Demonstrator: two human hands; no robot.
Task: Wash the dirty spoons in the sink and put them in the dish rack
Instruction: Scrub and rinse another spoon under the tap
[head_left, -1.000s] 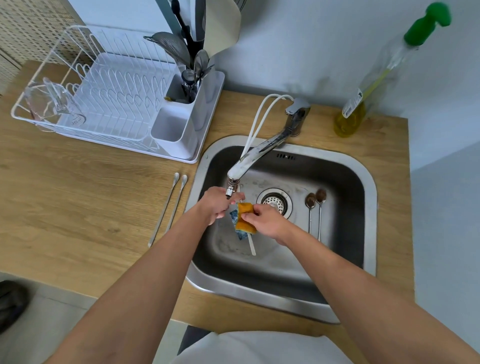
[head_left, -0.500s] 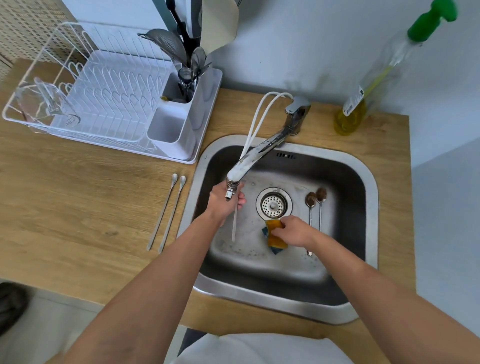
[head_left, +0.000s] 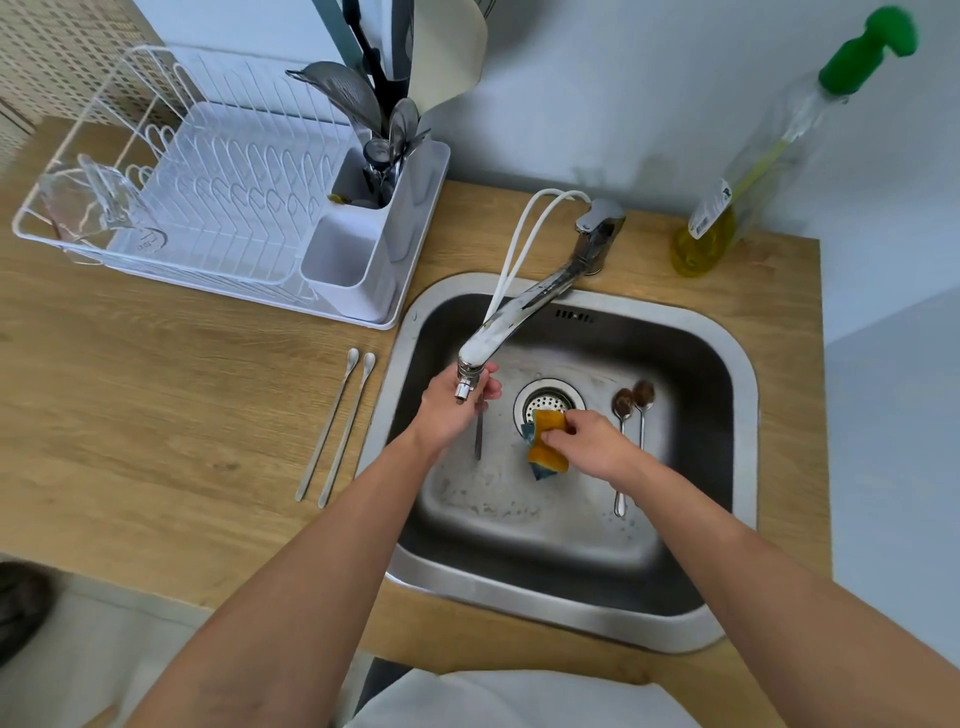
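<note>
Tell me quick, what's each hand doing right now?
Left hand: holding a spoon under the tap.
Right hand: gripping the sponge.

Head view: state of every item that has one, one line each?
Left hand: holds a spoon under the tap.
Right hand: grips the sponge.
Two dirty spoons: lying in the sink, unwashed.
Two counter spoons: lying side by side, look clean.
Rack: holds a glass jug; caddy holds utensils.
Soap bottle: upright, partly full.
</note>
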